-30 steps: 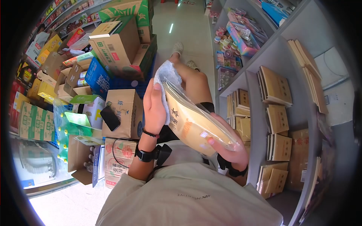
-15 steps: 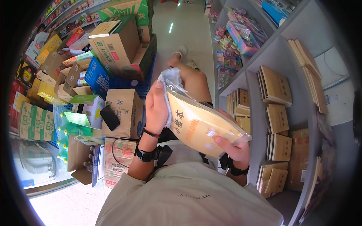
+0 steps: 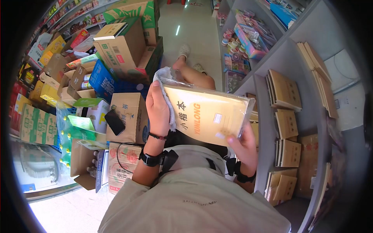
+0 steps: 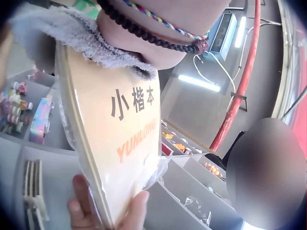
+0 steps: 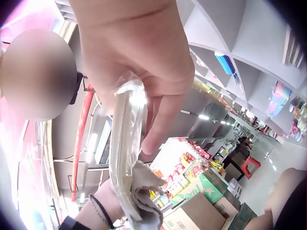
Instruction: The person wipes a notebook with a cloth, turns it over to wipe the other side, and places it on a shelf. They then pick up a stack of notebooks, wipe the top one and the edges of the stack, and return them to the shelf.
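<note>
A pack of notebooks (image 3: 208,112) in clear plastic, its tan cover printed with black characters and orange "YUNLONG", is held up in front of the person's body. At its left edge the left hand (image 3: 157,110) grips a grey fuzzy cloth (image 3: 165,74), folded over the pack's edge. The right hand (image 3: 244,145) pinches the opposite end, thumb on the cover and fingers behind. In the right wrist view the pack (image 5: 121,148) appears edge-on, with loose plastic bunched at the right hand (image 5: 136,57). The cloth (image 4: 72,36) covers the pack's top end in the left wrist view.
Grey shelves (image 3: 268,58) on the right hold stacks of similar tan notebooks (image 3: 285,89). Cardboard boxes (image 3: 128,116) crowd the left side, a black phone (image 3: 115,122) lying on one. The person's leg (image 3: 200,77) extends forward over the tiled floor (image 3: 198,23).
The pack has turned from a steep, bowed tilt to a flatter pose, its cover facing the head camera more fully. The right hand has moved up slightly; the left keeps the cloth at the edge.
</note>
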### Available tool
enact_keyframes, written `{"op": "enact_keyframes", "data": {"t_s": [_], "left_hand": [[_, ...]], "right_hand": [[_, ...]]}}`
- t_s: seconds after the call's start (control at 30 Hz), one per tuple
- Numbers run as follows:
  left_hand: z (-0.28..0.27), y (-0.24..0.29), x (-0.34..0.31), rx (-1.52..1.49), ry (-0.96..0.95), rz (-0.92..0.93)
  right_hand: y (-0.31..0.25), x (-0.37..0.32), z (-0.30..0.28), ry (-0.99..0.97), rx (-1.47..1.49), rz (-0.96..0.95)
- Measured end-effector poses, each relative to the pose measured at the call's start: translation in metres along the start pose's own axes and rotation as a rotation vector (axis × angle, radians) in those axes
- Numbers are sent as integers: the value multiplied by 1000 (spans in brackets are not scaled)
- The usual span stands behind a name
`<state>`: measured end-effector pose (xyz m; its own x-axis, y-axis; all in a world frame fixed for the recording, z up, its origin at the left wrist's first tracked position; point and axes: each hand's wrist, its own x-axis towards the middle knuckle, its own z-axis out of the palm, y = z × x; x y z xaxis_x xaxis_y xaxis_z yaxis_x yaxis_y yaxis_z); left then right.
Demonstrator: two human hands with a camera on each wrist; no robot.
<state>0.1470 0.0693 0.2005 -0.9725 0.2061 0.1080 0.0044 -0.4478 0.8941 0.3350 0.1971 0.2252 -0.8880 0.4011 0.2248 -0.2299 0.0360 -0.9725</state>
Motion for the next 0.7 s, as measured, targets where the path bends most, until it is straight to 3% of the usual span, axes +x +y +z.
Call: {"op": "enact_keyframes", "data": {"t_s": [0.07,0.1,0.17,0.2,0.27,0.4,0.43,0.57,0.67,0.7], "left_hand": [[0,-1,1,-71,-47,-122],[2,3,-1,-75,-48,-122],[5,14,-5,-367,-221,-383],[3,15,-5,-367,-220,-380],[-5,16,-6,-747,-488,-512],[-19,-5,-22,-846,-613,-335],[-29,-25,-22,-1041,-691,-424],[-30,-23,-25,-1036,-685,-405],[-28,-22,-29,-1032,-677,-397],[-26,-22,-31,-1033,-675,-396]], "right_hand": [[6,1,0,128,-20,162],[6,3,2,129,-23,161],[7,8,5,340,-5,58],[7,11,4,337,-4,57],[11,14,1,410,88,52],[17,17,9,384,98,170],[20,19,11,353,124,160],[23,23,26,375,72,241],[24,20,35,223,102,381],[40,21,34,195,-28,258]]}}
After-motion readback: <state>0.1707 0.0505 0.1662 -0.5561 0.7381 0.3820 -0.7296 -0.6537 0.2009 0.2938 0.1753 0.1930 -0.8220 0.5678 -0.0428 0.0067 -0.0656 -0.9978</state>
